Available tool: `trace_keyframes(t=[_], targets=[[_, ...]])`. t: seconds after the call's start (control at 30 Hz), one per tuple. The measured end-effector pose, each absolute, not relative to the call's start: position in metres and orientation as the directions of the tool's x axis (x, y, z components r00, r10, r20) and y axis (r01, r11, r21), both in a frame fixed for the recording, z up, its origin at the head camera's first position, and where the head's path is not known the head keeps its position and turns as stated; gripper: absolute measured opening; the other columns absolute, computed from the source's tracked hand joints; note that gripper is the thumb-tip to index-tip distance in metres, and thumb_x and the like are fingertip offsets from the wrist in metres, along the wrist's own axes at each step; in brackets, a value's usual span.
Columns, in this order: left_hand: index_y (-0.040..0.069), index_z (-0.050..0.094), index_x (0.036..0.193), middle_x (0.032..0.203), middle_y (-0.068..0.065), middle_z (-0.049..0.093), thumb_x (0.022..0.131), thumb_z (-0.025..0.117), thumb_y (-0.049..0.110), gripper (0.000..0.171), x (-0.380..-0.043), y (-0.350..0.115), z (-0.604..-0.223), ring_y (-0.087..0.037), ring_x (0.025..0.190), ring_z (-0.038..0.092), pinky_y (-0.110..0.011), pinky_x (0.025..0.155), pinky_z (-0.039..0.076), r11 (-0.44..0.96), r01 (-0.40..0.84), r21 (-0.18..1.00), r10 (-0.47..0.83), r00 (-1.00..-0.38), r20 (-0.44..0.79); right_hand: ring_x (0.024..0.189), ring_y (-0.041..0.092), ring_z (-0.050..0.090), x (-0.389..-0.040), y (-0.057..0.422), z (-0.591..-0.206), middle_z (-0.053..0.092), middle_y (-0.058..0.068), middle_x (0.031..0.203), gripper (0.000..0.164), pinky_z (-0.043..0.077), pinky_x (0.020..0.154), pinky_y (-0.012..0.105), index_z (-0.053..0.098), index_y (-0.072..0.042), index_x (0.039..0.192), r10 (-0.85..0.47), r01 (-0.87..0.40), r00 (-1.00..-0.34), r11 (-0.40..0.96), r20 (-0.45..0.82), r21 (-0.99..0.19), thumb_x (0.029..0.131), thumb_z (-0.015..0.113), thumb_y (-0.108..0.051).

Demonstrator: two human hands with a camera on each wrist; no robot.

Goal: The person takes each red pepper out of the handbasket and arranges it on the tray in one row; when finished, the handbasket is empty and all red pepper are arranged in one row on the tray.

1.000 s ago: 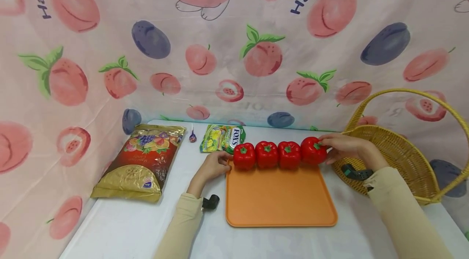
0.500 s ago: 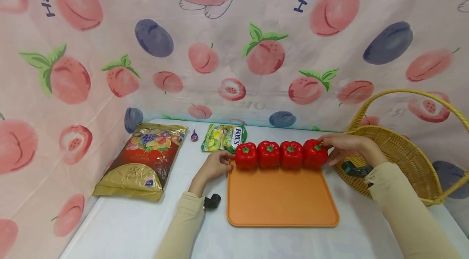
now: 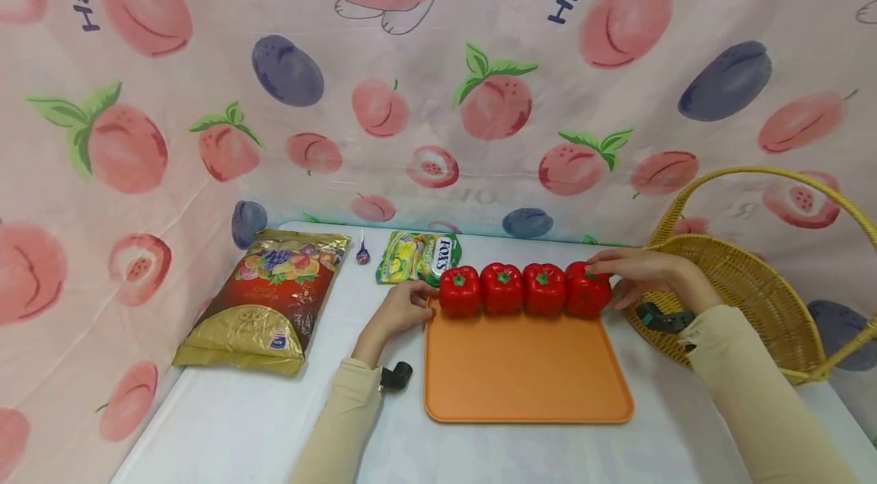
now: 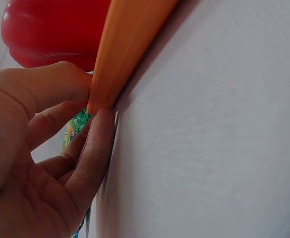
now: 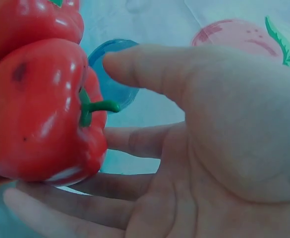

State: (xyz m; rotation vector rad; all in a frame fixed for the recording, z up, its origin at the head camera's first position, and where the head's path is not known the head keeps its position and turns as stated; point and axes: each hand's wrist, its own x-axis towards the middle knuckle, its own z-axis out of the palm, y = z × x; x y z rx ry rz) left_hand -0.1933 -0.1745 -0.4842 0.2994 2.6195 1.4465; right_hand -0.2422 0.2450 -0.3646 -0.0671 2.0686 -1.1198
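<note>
A row of several red bell peppers (image 3: 502, 297) stands along the far edge of the orange tray (image 3: 527, 370). My left hand (image 3: 400, 307) pinches the tray's far left corner, with the thumb on the rim and a finger underneath in the left wrist view. My right hand (image 3: 637, 272) is at the rightmost bell pepper (image 5: 40, 114). Its fingers extend along the pepper's side, and its thumb is held apart near the green stem (image 5: 102, 106). Whether the fingertips press on the pepper is partly hidden.
A yellow wicker basket (image 3: 754, 294) with a tall handle stands right of the tray. Left lie a big candy bag (image 3: 263, 301) and a lollipop (image 3: 363, 250). A green Fox's candy packet (image 3: 411, 256) lies behind the tray. Fruit-printed cloth hangs at the back.
The rightmost bell pepper was tilted, stem toward my right hand, and now stands more upright against its neighbour. My right hand's fingers have shifted slightly left over it. My left hand stays at the tray.
</note>
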Motion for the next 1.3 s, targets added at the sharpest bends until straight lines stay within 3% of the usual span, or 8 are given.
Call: trace_keyframes(t=[0.3, 0.53, 0.8, 0.97, 1.3], targets=[[0.006, 0.071, 0.111, 0.098, -0.004, 0.065, 0.083, 0.073, 0.003, 0.028, -0.193, -0.174, -0.484, -0.017, 0.083, 0.055, -0.027, 0.071, 0.049, 0.525, 0.106, 0.845, 0.239, -0.971, -0.026, 0.097, 0.032, 0.062, -0.24, 0.243, -0.361, 0.038, 0.033, 0.135, 0.074, 0.057, 0.08, 0.046, 0.025, 0.01, 0.145, -0.425, 0.149, -0.721, 0.676, -0.547, -0.722, 0.098, 0.056, -0.038], [0.006, 0.071, 0.11, 0.097, -0.005, 0.065, 0.083, 0.073, 0.002, 0.028, -0.193, -0.173, -0.483, -0.017, 0.083, 0.056, -0.026, 0.071, 0.05, 0.521, 0.112, 0.846, 0.234, -0.972, -0.015, 0.09, 0.029, 0.063, -0.236, 0.237, -0.357, 0.044, 0.03, 0.13, 0.069, 0.057, 0.078, 0.045, 0.031, 0.009, 0.143, -0.391, 0.118, -0.751, 0.714, -0.532, -0.691, 0.097, 0.06, -0.032], [0.002, 0.071, 0.108, 0.094, -0.006, 0.067, 0.081, 0.071, 0.001, 0.027, -0.194, -0.173, -0.484, -0.015, 0.08, 0.059, -0.026, 0.069, 0.05, 0.506, 0.142, 0.851, 0.24, -0.971, 0.019, 0.107, 0.041, 0.06, -0.234, 0.235, -0.357, 0.04, 0.036, 0.135, 0.068, 0.056, 0.081, 0.049, 0.029, 0.012, 0.142, -0.382, 0.083, -0.773, 0.731, -0.506, -0.678, 0.1, 0.056, -0.034], [0.004, 0.07, 0.109, 0.098, -0.006, 0.066, 0.085, 0.067, 0.003, 0.025, -0.193, -0.173, -0.483, -0.016, 0.083, 0.059, -0.027, 0.068, 0.05, 0.539, 0.141, 0.831, 0.237, -0.971, 0.011, 0.11, 0.04, 0.057, -0.233, 0.235, -0.358, 0.044, 0.035, 0.133, 0.068, 0.053, 0.088, 0.048, 0.03, 0.013, 0.142, -0.381, 0.063, -0.791, 0.727, -0.478, -0.683, 0.1, 0.055, -0.034], [0.0, 0.068, 0.113, 0.103, -0.011, 0.069, 0.091, 0.065, 0.008, 0.023, -0.193, -0.171, -0.474, -0.024, 0.091, 0.067, -0.036, 0.082, 0.054, 0.523, 0.202, 0.828, 0.197, -0.974, 0.113, 0.113, 0.039, 0.052, -0.231, 0.236, -0.362, 0.048, 0.031, 0.132, 0.066, 0.053, 0.089, 0.047, 0.035, 0.011, 0.142, -0.369, 0.01, -0.836, 0.729, -0.405, -0.685, 0.1, 0.055, -0.036]])
